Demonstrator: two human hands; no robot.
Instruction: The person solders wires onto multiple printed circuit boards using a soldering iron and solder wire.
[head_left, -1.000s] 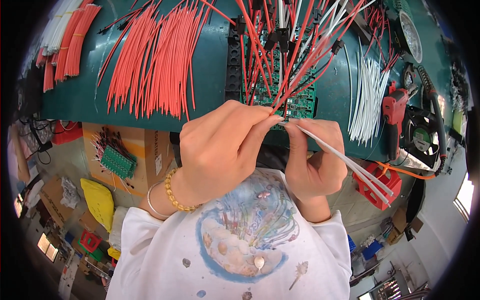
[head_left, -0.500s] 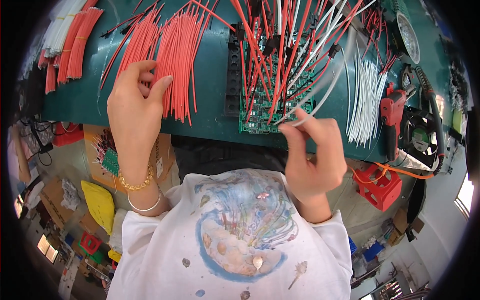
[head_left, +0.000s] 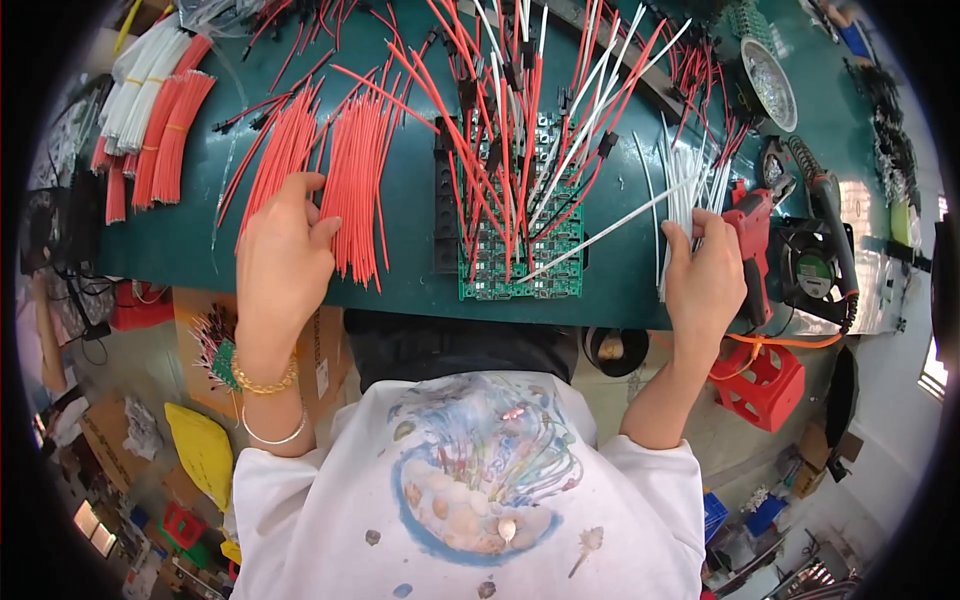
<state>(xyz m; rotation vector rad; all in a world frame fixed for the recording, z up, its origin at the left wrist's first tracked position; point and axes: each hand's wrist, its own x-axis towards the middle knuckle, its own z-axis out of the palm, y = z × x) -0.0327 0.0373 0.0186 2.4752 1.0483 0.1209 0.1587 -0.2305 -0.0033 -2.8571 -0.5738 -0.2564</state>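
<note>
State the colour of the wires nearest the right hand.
Those wires are white, best seen in the head view.

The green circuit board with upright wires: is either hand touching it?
No, the left hand is at loose red wires and the right hand at loose white wires, both apart from the board.

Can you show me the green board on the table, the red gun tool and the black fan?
Green board [head_left: 494, 284]: head view, its near end.
Red gun tool [head_left: 753, 232]: head view, its red body.
Black fan [head_left: 818, 270]: head view, its round hub.
</note>
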